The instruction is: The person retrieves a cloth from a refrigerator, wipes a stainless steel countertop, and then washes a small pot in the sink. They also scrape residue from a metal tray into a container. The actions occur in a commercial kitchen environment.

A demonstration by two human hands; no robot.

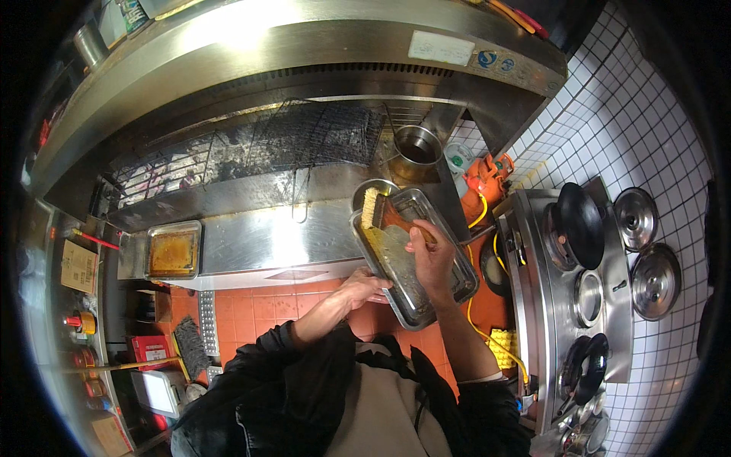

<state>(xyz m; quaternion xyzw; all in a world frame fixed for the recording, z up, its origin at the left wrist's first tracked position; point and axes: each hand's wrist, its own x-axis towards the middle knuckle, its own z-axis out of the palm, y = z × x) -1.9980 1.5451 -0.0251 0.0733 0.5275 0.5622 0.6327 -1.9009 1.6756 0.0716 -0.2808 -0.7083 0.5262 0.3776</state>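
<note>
My right hand (433, 257) is closed around the wooden handle of a wide bristle brush (372, 209). The brush is over the upper left end of a metal tray (394, 311), its pale bristles pointing left. My left hand (365, 287) grips the left rim of this tray, fingers partly hidden beneath it. Another metal tray (412, 197) lies behind and to the right, partly covered by the first. A round metal bowl (365, 188) sits just beyond the brush. Whether the bristles touch anything cannot be told.
A charcoal grill (240, 151) with wire grates runs behind the steel counter (245, 231). On the counter's left is a tray with orange-brown liquid (173, 251). A metal pot (418, 149) stands at the grill's right end. Gas cylinders (484, 177) and a stove with woks (579, 225) are right.
</note>
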